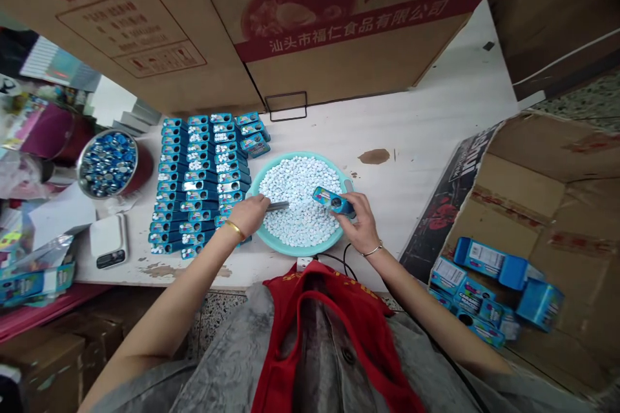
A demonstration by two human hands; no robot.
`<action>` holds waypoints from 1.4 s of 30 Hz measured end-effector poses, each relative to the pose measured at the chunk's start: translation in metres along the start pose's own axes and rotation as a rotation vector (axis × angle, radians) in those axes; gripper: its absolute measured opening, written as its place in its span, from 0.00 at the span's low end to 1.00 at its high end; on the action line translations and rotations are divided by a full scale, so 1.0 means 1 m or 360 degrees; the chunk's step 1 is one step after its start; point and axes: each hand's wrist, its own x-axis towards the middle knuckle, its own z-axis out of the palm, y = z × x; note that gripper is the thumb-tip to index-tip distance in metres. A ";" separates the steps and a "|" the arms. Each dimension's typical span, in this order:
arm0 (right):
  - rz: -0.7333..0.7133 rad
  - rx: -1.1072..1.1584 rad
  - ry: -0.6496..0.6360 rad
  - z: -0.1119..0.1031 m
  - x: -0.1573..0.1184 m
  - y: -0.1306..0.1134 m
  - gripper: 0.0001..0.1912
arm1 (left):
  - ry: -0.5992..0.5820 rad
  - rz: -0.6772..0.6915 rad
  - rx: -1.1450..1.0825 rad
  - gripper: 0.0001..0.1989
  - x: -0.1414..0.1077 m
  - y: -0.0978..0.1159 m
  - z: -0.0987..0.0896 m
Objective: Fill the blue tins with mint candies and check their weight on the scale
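A round light-green basin in front of me is full of small white tablet-like candies. My left hand, at the basin's left rim, is closed on a metal scoop whose far end reaches over the candies. Over the right part of the basin, my right hand grips a small blue carton, tilted, with a dark round opening in its face. To the left stand rows of similar blue cartons, several with white candies showing at their tops. How full the held carton is, I cannot tell.
A metal bowl of blue and silver wrapped pieces and a white scale are on the left. Large cardboard boxes wall off the back. At right, an open cardboard box holds several blue cartons. A wire stand lies behind the basin.
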 end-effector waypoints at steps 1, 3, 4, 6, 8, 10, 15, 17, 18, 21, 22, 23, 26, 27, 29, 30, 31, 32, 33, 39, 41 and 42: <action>0.0035 -0.0009 0.0025 -0.003 0.000 0.000 0.17 | -0.0040 0.0004 -0.0040 0.08 0.007 -0.004 0.019; 0.0109 -0.0018 0.0062 -0.008 0.001 0.000 0.16 | -0.0067 0.0050 -0.0134 0.08 0.022 -0.001 0.054; 0.0141 -0.0017 0.0072 -0.010 0.002 0.001 0.16 | -0.0056 0.0076 -0.0189 0.09 0.030 0.006 0.068; 0.0196 -0.0004 0.0098 -0.011 0.002 0.002 0.16 | -0.0010 0.0127 -0.0305 0.10 0.046 0.023 0.089; 0.0247 0.0024 0.0132 -0.011 0.001 0.005 0.17 | 0.0045 0.0169 -0.0416 0.11 0.060 0.039 0.102; 0.0290 0.0046 0.0172 -0.010 0.001 0.009 0.18 | 0.0091 0.0205 -0.0514 0.12 0.070 0.048 0.109; 0.0327 0.0010 0.0215 -0.013 -0.002 0.013 0.19 | 0.0175 0.0346 -0.0700 0.13 0.060 0.035 0.101; 0.0294 -0.0022 0.0193 -0.016 -0.001 0.011 0.18 | 0.0205 0.0415 -0.0745 0.13 0.045 0.023 0.088; 0.0262 -0.0043 0.0169 -0.017 -0.001 0.009 0.18 | 0.0219 0.0444 -0.0760 0.13 0.037 0.018 0.079; 0.0129 -0.0105 0.0082 -0.018 0.002 0.004 0.17 | 0.0301 0.0563 -0.0786 0.13 0.014 0.009 0.045; 0.0080 -0.0121 0.0044 -0.018 0.003 0.002 0.17 | 0.0335 0.0609 -0.0779 0.13 0.008 0.009 0.033; 0.0036 -0.0133 0.0004 -0.016 0.004 0.000 0.17 | 0.0364 0.0651 -0.0757 0.13 0.003 0.009 0.021; -0.0050 -0.0158 -0.0114 -0.008 0.005 -0.003 0.18 | 0.0337 0.0709 -0.0558 0.11 -0.007 0.017 -0.015; -0.0065 -0.0163 -0.0137 -0.005 0.005 -0.004 0.18 | 0.0292 0.0693 -0.0451 0.11 -0.009 0.022 -0.026; -0.0083 -0.0162 -0.0156 0.000 0.005 -0.006 0.19 | 0.0193 0.0616 -0.0217 0.11 -0.012 0.035 -0.045; -0.0091 -0.0160 -0.0163 0.003 0.004 -0.007 0.19 | 0.0149 0.0562 -0.0097 0.12 -0.013 0.042 -0.054; -0.0096 -0.0156 -0.0168 0.005 0.004 -0.007 0.19 | 0.0114 0.0504 0.0019 0.13 -0.015 0.049 -0.061; -0.0100 -0.0149 -0.0170 0.007 0.003 -0.007 0.19 | 0.0092 0.0449 0.0128 0.15 -0.018 0.057 -0.068; -0.0100 -0.0141 -0.0171 0.008 0.002 -0.007 0.19 | 0.0083 0.0401 0.0229 0.16 -0.020 0.065 -0.074; -0.0079 -0.0091 -0.0150 0.014 0.000 -0.004 0.20 | 0.0164 0.0379 0.0399 0.16 -0.033 0.096 -0.092; -0.0071 -0.0076 -0.0139 0.014 0.000 -0.003 0.20 | 0.0208 0.0412 0.0327 0.13 -0.032 0.088 -0.090; -0.0063 -0.0071 -0.0130 0.013 0.000 -0.002 0.20 | 0.0234 0.0402 0.0293 0.12 -0.030 0.079 -0.086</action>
